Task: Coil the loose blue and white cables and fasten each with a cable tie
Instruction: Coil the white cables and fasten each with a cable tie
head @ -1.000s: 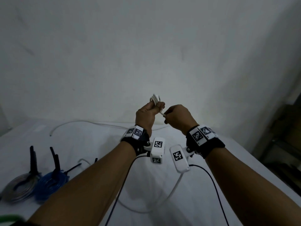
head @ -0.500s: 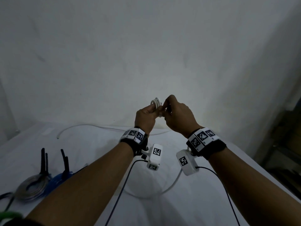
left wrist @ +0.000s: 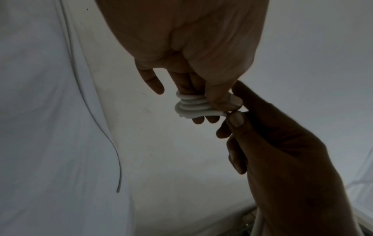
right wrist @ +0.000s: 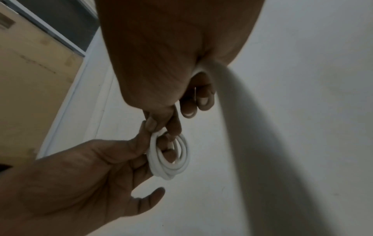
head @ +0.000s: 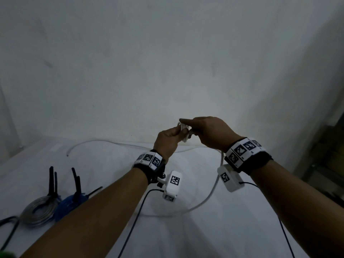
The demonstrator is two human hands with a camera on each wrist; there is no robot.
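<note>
Pinched between thumb and fingers, the left hand (head: 166, 141) holds a small coil of white cable (right wrist: 169, 157) in the air above the table (head: 242, 229), with several turns stacked tight. The right hand (head: 210, 133) meets it at the coil's 3 o'clock edge in the head view, thumb and forefinger closed on the strand where it joins the stack, other fingers curled around the cable running back through the palm.

From that hand the uncoiled length (head: 208, 200) drops toward 6 o'clock and loops across the table. A thinner white line (head: 104, 143) lies farther back, at about 10 o'clock from the hands.

Risks, as I judge them: the turns are small and springy, so any slackening of the left pinch could let the stack fan out. A snag in the trailing length could jerk a turn loose.

At 8 o'clock lie a blue coil (head: 69, 204) and a grey coil (head: 37, 213), each with black ties (head: 52, 181) standing up.
</note>
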